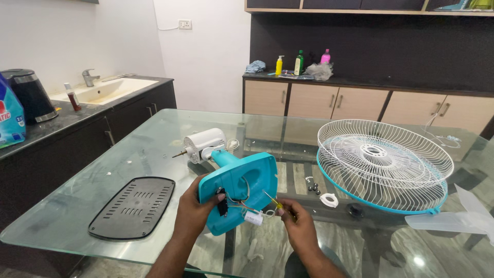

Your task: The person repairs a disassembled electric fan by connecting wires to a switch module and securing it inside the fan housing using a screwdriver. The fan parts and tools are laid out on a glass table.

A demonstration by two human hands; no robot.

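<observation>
Glass table (92, 206) beside dark kitchen counter (62, 126)

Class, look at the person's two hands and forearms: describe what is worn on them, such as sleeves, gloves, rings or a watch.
Both the left hand and the right hand are bare: no gloves, rings or watch show. The forearms are uncovered to the picture's bottom edge, with no sleeve in view.

head-worn view, down over table (77, 206)
</observation>
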